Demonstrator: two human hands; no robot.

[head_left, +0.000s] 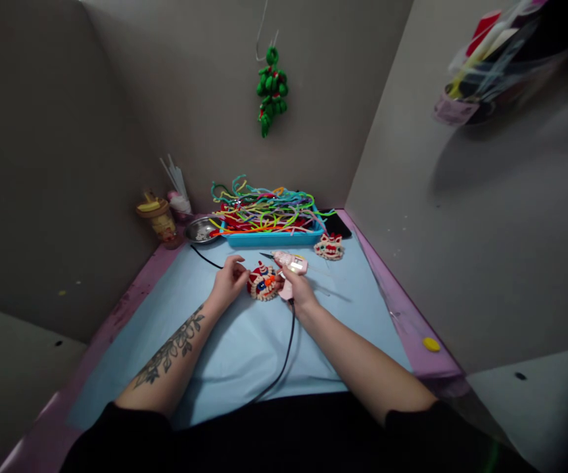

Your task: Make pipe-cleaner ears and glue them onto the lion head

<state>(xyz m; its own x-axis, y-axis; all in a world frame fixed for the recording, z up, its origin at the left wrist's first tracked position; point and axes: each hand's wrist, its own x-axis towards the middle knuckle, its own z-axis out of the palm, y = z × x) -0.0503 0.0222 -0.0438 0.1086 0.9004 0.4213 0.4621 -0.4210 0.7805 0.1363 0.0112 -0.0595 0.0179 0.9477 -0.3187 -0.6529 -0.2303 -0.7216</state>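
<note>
My right hand (300, 289) is wrapped round the handle of a pale pink glue gun (291, 261), whose dark nozzle points left. Its fingertips also touch the right edge of a red and cream pipe-cleaner animal-face ornament (263, 284) with blue and orange parts. At the ornament's left edge is my left hand (229, 281), its fingers curled and thumb and fingertips close together. Whether they pinch the ornament or something small, I cannot tell. A black cord (291, 341) runs from the gun's handle towards my body.
A blue tray (274, 240) heaped with colourful pipe cleaners (269, 213) stands at the back. Beside it are a metal bowl (202, 230), a cup (160, 220), a second face ornament (329, 247) and a black flat object (337, 225). Grey walls enclose the table; a green ornament (272, 89) hangs behind.
</note>
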